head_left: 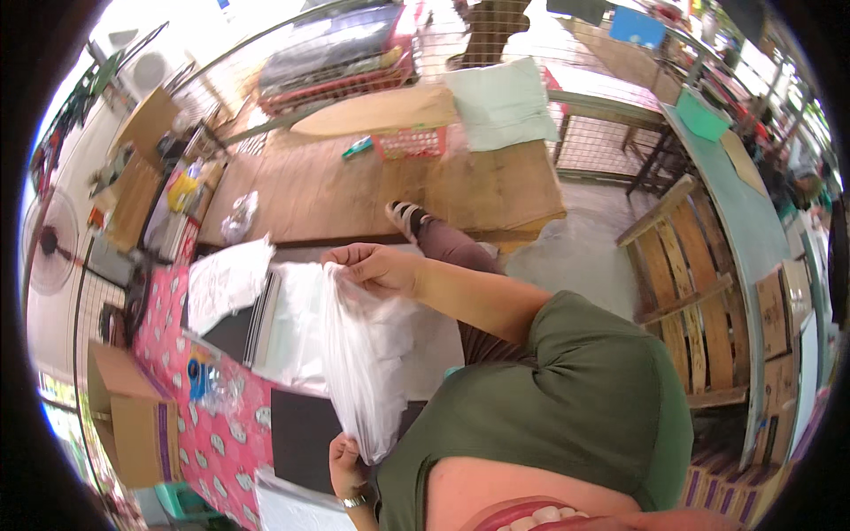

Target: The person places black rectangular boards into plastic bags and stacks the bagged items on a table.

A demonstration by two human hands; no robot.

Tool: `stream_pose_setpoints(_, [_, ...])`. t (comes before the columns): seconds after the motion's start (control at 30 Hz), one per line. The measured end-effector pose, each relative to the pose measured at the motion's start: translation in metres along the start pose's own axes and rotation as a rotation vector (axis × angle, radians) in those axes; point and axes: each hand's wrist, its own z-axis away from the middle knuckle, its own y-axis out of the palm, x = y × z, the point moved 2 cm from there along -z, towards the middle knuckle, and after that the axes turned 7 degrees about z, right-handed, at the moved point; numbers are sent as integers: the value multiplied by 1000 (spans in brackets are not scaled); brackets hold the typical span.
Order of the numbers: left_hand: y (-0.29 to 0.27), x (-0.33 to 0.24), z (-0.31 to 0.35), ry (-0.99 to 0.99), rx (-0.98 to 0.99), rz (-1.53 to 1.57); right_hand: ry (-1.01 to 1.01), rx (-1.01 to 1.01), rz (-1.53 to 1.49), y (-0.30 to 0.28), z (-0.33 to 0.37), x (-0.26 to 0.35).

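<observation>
A translucent white plastic bag [359,380] hangs gathered in long folds between my hands. At its upper end my right hand [376,271] is closed, with thumb and fingers pinching the plastic. My left hand [344,460], with a watch at the wrist, grips the lower end near my shirt; its fingers are partly hidden. Beneath the bag lie more white plastic sheets [297,323] on the low table. Next to them are a black board [297,429] and a crumpled white sheet [232,281]. Another clear plastic packet [292,504] is below my left hand.
A pink patterned cloth [212,442] covers the table, with a blue-handled item [198,376] and clear wrap on it. Ahead stands a wooden platform [328,195] with a red basket [409,143]. A cardboard box [133,425] is at left, a slatted wooden chair [686,292] at right.
</observation>
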Motion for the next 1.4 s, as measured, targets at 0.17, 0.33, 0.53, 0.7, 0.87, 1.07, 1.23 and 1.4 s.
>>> stream_pose_setpoints(0.17, [-89,-19,-11,990,-224,-156,599,346,753,9,-4,-20])
stream_pose_setpoints(0.33, [-49,-31,14,367,123,650,414,547,822,20,-32,-40])
stream_pose_setpoints(0.53, [-106,3,12,340,-60,-118,410,492,121,42,-50,-43])
stream_pose_setpoints(0.7, [-141,-6,29,580,122,565,718,867,805,39,-58,-66])
stream_pose_setpoints(0.87, [-111,16,23,345,-101,534,355,334,-36,12,-85,-61])
stream_pose_setpoints(1.07, [-246,2,5,364,-598,368,688,97,606,5,-155,-203])
stream_pose_setpoints(1.23, [-277,-8,-52,234,-1130,-632,447,-7,1738,-18,-204,-282])
stream_pose_setpoints(1.4, [-299,37,-63,22,-964,-1401,541,207,1983,-18,-192,-310])
